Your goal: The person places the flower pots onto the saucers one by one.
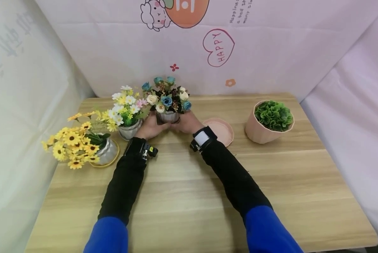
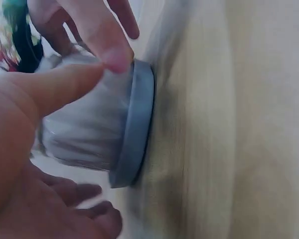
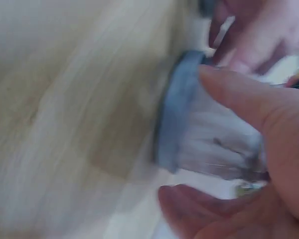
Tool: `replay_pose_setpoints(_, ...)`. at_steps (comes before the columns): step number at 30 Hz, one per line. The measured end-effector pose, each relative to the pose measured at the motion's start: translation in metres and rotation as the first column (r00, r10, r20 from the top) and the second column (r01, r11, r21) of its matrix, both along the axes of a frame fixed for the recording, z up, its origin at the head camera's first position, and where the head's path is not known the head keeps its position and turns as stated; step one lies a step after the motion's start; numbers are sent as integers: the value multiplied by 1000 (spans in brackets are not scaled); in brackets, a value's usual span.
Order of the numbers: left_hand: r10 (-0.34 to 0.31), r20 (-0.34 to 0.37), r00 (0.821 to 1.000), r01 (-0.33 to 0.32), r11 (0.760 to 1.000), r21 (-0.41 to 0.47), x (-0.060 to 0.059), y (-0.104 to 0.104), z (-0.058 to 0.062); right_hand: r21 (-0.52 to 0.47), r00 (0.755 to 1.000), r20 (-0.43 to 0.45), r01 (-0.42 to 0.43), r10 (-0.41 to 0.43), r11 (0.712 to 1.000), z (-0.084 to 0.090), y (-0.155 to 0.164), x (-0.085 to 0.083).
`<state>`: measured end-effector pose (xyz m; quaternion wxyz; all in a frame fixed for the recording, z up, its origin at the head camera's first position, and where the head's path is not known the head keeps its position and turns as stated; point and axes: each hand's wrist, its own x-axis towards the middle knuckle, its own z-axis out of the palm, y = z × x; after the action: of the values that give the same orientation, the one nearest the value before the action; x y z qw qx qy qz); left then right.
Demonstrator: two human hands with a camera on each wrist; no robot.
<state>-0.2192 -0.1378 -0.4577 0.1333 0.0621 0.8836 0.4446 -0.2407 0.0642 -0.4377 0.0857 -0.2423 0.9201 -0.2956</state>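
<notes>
A potted bunch of artificial roses, blue and cream (image 1: 166,101), stands upright at the back of the table between both hands. Its ribbed grey-white pot (image 2: 87,114) has a blue-grey saucer (image 2: 134,124) under it, close to the wood. My left hand (image 1: 152,127) holds the pot's left side, thumb (image 2: 65,89) across the front. From the other side my right hand (image 1: 189,123) holds the pot, its thumb (image 3: 229,87) near the saucer's rim and fingers curved about the far side. Both wrist views are blurred.
Left of the hands stand a white-and-yellow daisy pot (image 1: 130,130) and a yellow sunflower pot (image 1: 106,153) on a yellow-rimmed saucer. An unoccupied pink saucer (image 1: 222,130) lies beside the right wrist. Further right is a pink pot (image 1: 261,131) with a green plant. Cloth walls surround the table (image 1: 182,196).
</notes>
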Motion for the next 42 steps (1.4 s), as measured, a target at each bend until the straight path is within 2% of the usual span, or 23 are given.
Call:
replay_pose_setpoints(4, -50, 47, 998, 50, 999, -9, 19, 4, 15, 79, 993, 100, 48, -56, 996, 20, 18, 20)
replay_pose_setpoints(7, -71, 106, 992, 72, 997, -12, 31, 10, 25, 123, 983, 134, 107, -123, 987, 37, 34, 39)
replay_pose_setpoints(11, -87, 152, 985, 97, 994, -58, 41, 20, 35, 98, 987, 55, 144, -150, 985, 58, 63, 63)
replay_pose_setpoints(15, -146, 112, 983, 155, 985, -70, 49, 37, 40, 35, 976, -78, 206, -203, 978, 76, 101, 82)
replay_pose_setpoints(18, -178, 44, 983, 179, 983, -39, 54, 57, 38, 1, 937, -210, 287, -280, 958, 86, 135, 93)
replay_pose_setpoints(20, -197, -11, 980, 197, 980, -8, 56, 73, 33, -16, 892, -292, 358, -346, 934, 91, 158, 100)
replay_pose_setpoints(22, -211, -47, 976, 212, 977, 28, 56, 87, 28, -19, 838, -351, 440, -418, 898, 94, 180, 106)
replay_pose_setpoints(25, -230, -69, 971, 234, 971, 47, 55, 107, 20, -19, 765, -392, 548, -511, 836, 91, 209, 112)
replay_pose_setpoints(27, -239, -65, 969, 242, 969, 47, 54, 119, 16, -3, 745, -386, 588, -543, 809, 86, 225, 112)
replay_pose_setpoints(29, -244, -58, 968, 247, 968, 40, 52, 129, 12, 29, 748, -371, 602, -550, 798, 77, 235, 110)
replay_pose_setpoints(33, -235, -67, 970, 237, 971, 29, 48, 147, 4, 88, 770, -368, 587, -521, 805, 59, 241, 100)
replay_pose_setpoints(37, -223, -83, 971, 225, 974, 20, 46, 158, -3, 92, 766, -400, 579, -502, 810, 46, 237, 92)
replay_pose_setpoints(42, -227, -100, 969, 227, 974, -15, 46, 164, -8, 143, 763, -450, 573, -463, 807, 37, 230, 90)
